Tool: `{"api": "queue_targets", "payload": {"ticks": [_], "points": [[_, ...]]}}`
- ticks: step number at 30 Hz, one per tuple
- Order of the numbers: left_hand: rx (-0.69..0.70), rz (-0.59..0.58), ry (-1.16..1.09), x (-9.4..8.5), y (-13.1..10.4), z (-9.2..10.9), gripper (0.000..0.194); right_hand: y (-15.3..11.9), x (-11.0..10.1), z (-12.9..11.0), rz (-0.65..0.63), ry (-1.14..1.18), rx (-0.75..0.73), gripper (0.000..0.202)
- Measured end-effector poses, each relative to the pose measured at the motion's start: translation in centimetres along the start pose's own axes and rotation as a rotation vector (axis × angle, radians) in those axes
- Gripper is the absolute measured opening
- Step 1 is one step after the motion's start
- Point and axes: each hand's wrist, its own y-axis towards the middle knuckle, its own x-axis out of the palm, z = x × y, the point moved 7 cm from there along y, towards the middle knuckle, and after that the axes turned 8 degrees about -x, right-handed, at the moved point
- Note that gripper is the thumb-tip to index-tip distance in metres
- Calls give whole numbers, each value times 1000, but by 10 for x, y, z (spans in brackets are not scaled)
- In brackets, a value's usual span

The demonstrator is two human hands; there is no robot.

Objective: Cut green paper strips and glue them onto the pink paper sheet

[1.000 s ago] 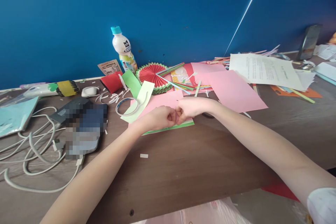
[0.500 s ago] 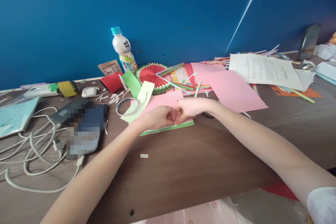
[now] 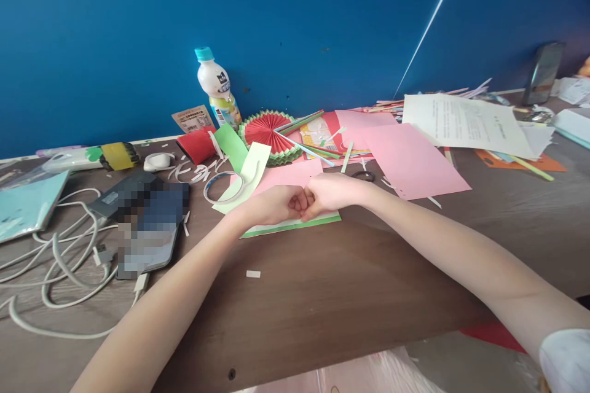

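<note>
My left hand (image 3: 275,205) and my right hand (image 3: 332,191) meet fingertip to fingertip, low over the paper at the table's front middle. Both have their fingers curled in a pinch; whatever lies between them is hidden. Beneath them is a pink sheet (image 3: 297,171), with a green paper strip (image 3: 288,228) and a whitish band showing along its near edge. Left of my left hand, a roll of tape (image 3: 222,201) rests on pale green paper (image 3: 256,156). A dark ring (image 3: 364,176) lies beyond my right wrist.
A red-and-green pleated paper fan (image 3: 265,132) and a bottle (image 3: 216,83) are by the blue wall. Pink paper (image 3: 415,163) and a printed sheet (image 3: 461,123) lie right. Leftward are a phone (image 3: 154,230), white cables (image 3: 53,258) and paper scraps (image 3: 203,172).
My right hand has shifted slightly left, its fingers now pressed closer against those of my left hand. More of the dark ring shows behind my right wrist.
</note>
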Motion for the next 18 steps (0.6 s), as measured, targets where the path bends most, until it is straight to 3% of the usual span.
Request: {"api": "queue_targets", "payload": {"ticks": [4,10,14,18], "points": [[2,8,-9,-1,0,-2,14,-2,-2,-1,7,-51,38,45],[-51,-3,44,0,-1,-4,11,-12,-5,15,-182,-141,120,46],[-26,-7,20,0,-1,-3,10,-24,-8,34,-253,-65,245,41],[-1,-50,-6,-8,-3,-7,17,-26,-9,37,-273,-22,243,32]]}}
